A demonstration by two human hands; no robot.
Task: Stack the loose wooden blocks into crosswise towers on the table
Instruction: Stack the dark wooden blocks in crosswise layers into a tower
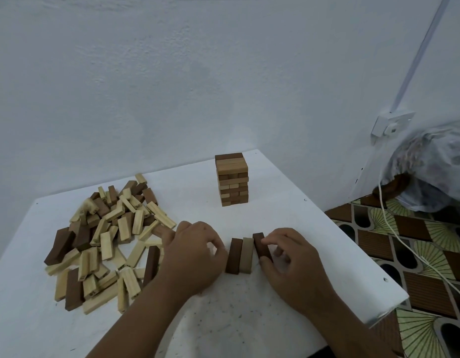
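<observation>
A finished crosswise tower (232,179) of light and dark blocks stands at the table's far side. In front of me two blocks lie side by side: a dark one (233,255) and a tan one (246,255). My right hand (292,264) pinches a third, dark block (262,246) just right of the tan one, tilted slightly. My left hand (191,254) sits curled beside the dark block's left side; I cannot tell whether it holds anything. A big pile of loose blocks (107,239) lies at the left.
The white table (314,228) ends close on the right, where a patterned floor (417,267) lies below. A white cable (394,228), a wall socket (390,125) and a plastic-wrapped bundle (435,164) are at the right. The wall stands right behind the table.
</observation>
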